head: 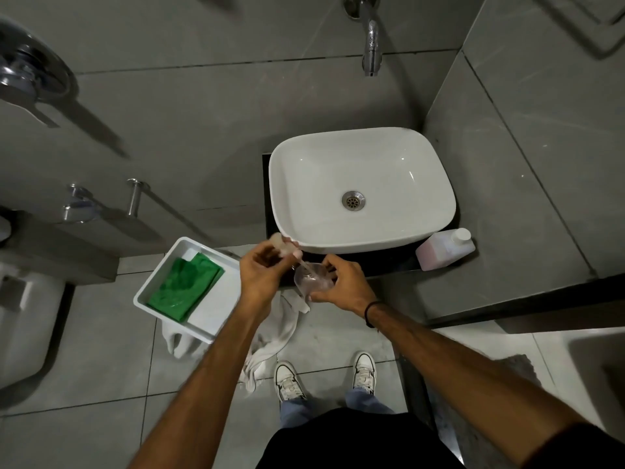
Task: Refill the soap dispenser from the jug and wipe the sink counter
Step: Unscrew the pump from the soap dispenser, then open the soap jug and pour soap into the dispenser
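Dispenser (clear) in right hand; left hand lifts pump.

Pump head blurred; towel seemingly half-hidden.

Counter — basin, jug.

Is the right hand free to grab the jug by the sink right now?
Probably not yet. The right hand is holding the clear dispenser bottle while the left hand holds the pump. The jug lies beside the sink with nothing in the way, so it looks reachable once the bottle is set down.
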